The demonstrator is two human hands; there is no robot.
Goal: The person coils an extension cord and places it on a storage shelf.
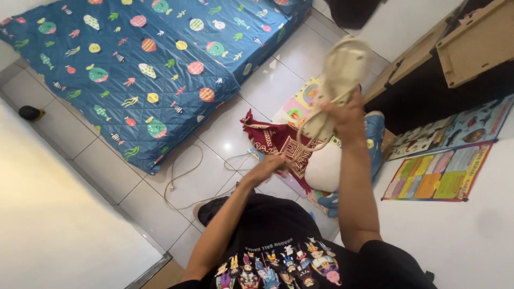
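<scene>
My right hand (pixel 347 116) is raised and grips a cream power strip (pixel 341 69) by its lower end, with a few loops of its cord gathered against the hand. My left hand (pixel 269 166) is lower and pinches the same cream cord (pixel 184 174), which runs down from the loops and trails across the white tiled floor in loose curves. The cord's plug end lies on the tiles near the mattress corner.
A blue quilted mattress (pixel 144 64) with a fish print fills the upper left. A maroon patterned cloth (pixel 273 139), a blue and white stuffed toy (pixel 326 168) and colourful play mats lie on the floor. A picture poster (pixel 439 176) hangs on the white wall under a wooden shelf (pixel 471 48).
</scene>
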